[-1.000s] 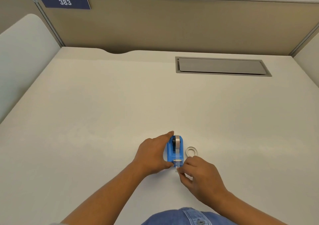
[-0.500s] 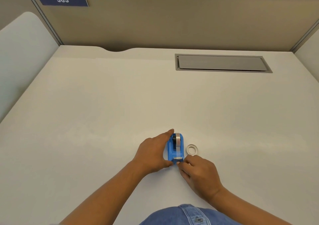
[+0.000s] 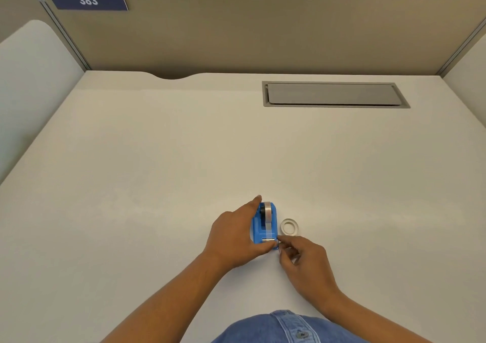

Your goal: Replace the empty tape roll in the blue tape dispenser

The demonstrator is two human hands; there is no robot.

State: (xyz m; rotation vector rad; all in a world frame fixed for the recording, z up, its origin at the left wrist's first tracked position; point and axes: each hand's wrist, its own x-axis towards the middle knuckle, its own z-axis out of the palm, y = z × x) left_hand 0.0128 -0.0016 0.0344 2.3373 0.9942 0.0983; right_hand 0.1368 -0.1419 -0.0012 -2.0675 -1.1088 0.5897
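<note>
In the head view, the small blue plastic tape dispenser (image 3: 263,224) stands on the pale off-white desk (image 3: 184,158), close to the person's body and a little right of centre, with a roll of clear tape (image 3: 267,209) already seated in its cradle and a strip running down to the cutter at its near end. The left hand (image 3: 232,237) is wrapped against the dispenser's left side, index finger stretched along the top and thumb near the base, steadying it. The right hand (image 3: 305,264) has its fingertips pinched together at the cutter's right corner, apparently on the tape's free end, though the tape itself is too thin to confirm. Just right of the dispenser lies the empty white cardboard tape core (image 3: 289,226), flat and apart from both hands. The step looks like seating the tape end on the blade; doing it well likely means keeping the left hand firm while drawing the strip straight and pressing it squarely onto the teeth.
</note>
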